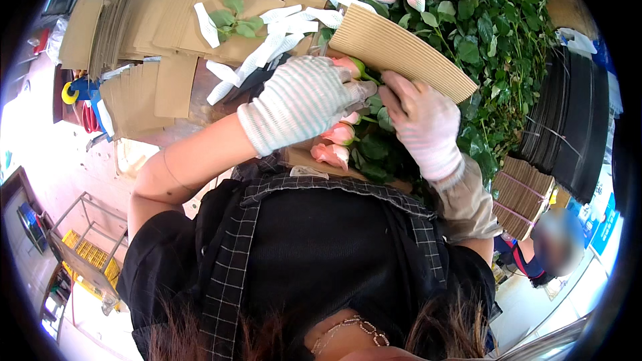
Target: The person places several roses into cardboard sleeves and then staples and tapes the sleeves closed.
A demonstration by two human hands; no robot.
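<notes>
Both hands wear knitted gloves with pale stripes. My left hand (306, 98) lies over a row of pink roses, its fingertips by the head of the uppermost pink rose (347, 65); whether it grips a stem is hidden. Beside it, my right hand (424, 115) has bent fingers at the stems and leaves, near the lower edge of a corrugated cardboard sheet (401, 50); its hold cannot be made out. Below the left hand, more pink roses (331, 154) lie with their heads to the left and their leafy stems to the right, on cardboard close to my apron (331, 188).
White foam mesh sleeves (271, 50) lie beyond the left hand, near stacked cardboard sheets (170, 15). Leafy rose stems (481, 25) are heaped at the right, beside black sheets (567, 120) and a tied cardboard bundle (521, 195). Another person (524, 260) is at the lower right.
</notes>
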